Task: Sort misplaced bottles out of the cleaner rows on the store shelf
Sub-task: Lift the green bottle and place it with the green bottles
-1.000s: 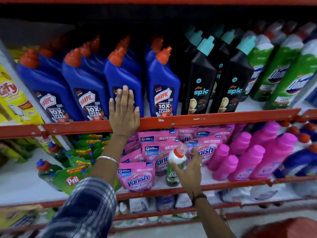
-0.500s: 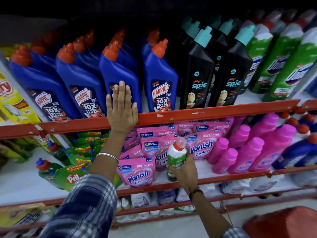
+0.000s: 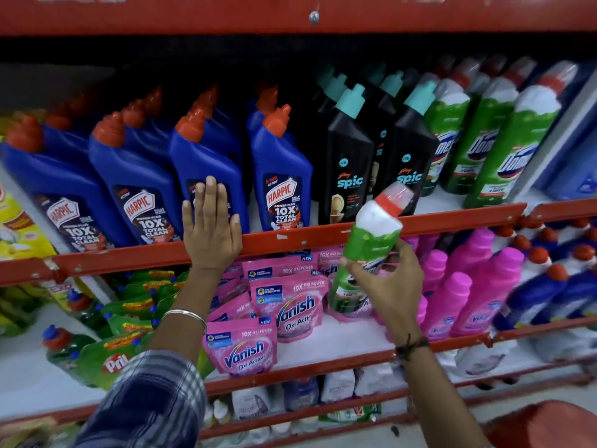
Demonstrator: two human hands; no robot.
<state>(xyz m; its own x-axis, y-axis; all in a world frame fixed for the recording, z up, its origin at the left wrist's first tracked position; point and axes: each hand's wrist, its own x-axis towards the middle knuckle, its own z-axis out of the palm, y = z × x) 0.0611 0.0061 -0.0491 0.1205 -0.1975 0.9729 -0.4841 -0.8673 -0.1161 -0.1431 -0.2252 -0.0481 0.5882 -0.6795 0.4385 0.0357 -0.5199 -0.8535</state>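
My right hand [image 3: 389,286] grips a green and white cleaner bottle [image 3: 368,240] with a red cap. The bottle is tilted to the right, its top level with the red rail [image 3: 290,237] of the upper shelf, in front of the black Spic bottles [image 3: 349,163]. My left hand [image 3: 211,226] lies flat, fingers up, on that rail and against a blue Harpic bottle [image 3: 206,169]. A row of matching green and white Domex bottles [image 3: 504,140] stands at the right end of the upper shelf.
Pink Vanish pouches [image 3: 245,347] and pink bottles [image 3: 468,286] fill the lower shelf under my hands. Green Pril pouches [image 3: 106,360] lie at lower left. Blue and white bottles [image 3: 549,286] stand at lower right. A red shelf edge [image 3: 290,14] runs overhead.
My right hand has lifted the green and white bottle up from among the Vanish pouches on the lower shelf to the upper rail's height and tilted it right. The left hand stayed on the rail.
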